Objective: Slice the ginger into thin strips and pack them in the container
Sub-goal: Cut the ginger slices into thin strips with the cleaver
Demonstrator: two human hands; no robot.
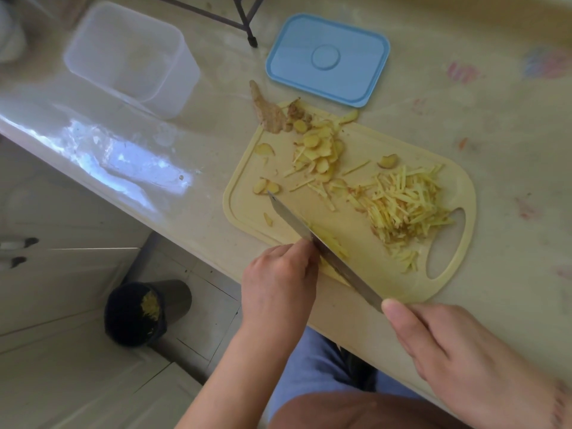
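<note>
A pale yellow cutting board point(247, 209) lies on the counter. On it are a pile of thin ginger strips point(408, 205), a heap of round ginger slices point(318, 150) and an unpeeled ginger piece point(266, 109) at its far corner. My right hand point(458, 354) grips the handle of a knife point(294, 221), whose blade lies across the board's near edge. My left hand point(278, 280) holds down a small stack of ginger slices point(332, 243) against the blade with curled fingers. A clear plastic container point(133, 57) stands at the far left, with nothing visible in it.
A blue lid point(328, 57) lies on the counter beyond the board. A dark bin point(139, 314) with ginger peelings stands on the tiled floor below the counter edge. A metal stand leg point(252, 41) touches the counter at the back.
</note>
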